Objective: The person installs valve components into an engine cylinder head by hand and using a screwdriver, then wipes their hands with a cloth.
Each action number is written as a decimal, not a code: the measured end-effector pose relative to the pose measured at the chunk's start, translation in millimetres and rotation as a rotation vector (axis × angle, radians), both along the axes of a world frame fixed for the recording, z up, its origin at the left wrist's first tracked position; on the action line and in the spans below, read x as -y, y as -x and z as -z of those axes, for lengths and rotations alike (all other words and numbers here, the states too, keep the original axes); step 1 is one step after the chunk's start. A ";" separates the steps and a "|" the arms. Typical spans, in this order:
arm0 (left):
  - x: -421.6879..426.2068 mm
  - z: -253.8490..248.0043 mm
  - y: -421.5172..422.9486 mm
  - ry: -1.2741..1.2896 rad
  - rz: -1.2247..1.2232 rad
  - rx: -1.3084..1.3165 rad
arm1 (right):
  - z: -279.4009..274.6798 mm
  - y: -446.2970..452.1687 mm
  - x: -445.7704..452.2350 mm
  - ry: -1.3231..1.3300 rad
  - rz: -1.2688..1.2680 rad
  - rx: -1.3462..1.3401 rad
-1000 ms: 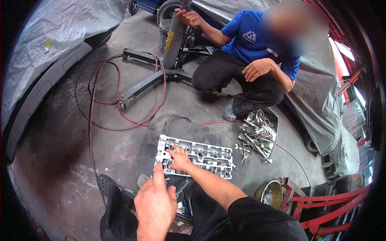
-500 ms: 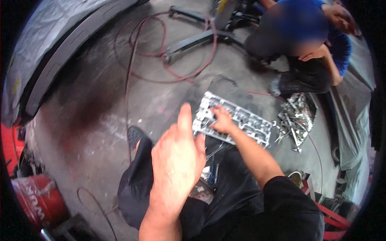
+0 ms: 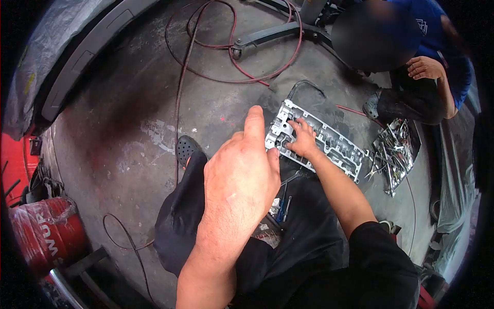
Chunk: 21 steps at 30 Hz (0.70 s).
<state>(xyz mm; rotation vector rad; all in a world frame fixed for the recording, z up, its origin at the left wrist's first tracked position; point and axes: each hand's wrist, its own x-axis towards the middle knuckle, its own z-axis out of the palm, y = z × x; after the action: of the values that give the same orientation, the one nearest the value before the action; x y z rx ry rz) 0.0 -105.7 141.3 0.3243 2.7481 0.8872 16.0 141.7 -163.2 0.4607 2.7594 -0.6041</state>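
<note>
My left hand (image 3: 241,170) is raised in the foreground, its back toward me. The index finger points forward and the thumb is held apart; the other fingers are curled and mostly hidden, with nothing visible in them. Beyond it a silver engine cylinder head (image 3: 337,146) lies low in front of my knees. My right hand (image 3: 304,140) rests over the left part of its upper face, fingers spread, at the recesses there. A bent dark hose (image 3: 307,84) lies just past the far left end of the cylinder head.
A pile of tools (image 3: 396,154) lies on the floor at right, beside a crouching co-worker (image 3: 432,67). A red air hose (image 3: 231,56) loops near a wheeled stand (image 3: 272,35). Blue-handled tools (image 3: 281,208) lie between my legs. A red drum (image 3: 49,232) stands at left.
The view has shifted, so the cylinder head and both hands appear farther right. My left hand still points, and my right hand stays on the cylinder head.
</note>
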 end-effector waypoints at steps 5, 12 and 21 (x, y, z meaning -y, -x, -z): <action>1.5 -1.0 -0.1 0.019 0.013 0.007 | -7.3 6.0 8.2 -0.056 0.003 0.057; 1.0 1.7 -0.5 0.006 0.041 0.009 | -20.7 11.8 17.4 -0.120 -0.024 0.133; 3.9 2.6 -0.3 -0.014 0.054 0.011 | -17.2 6.0 13.1 -0.124 -0.068 0.092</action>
<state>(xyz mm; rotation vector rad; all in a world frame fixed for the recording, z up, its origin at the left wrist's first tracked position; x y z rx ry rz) 0.2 -109.6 138.7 0.3935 2.7101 0.8923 10.1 128.6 -146.0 0.4086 2.7220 -0.3878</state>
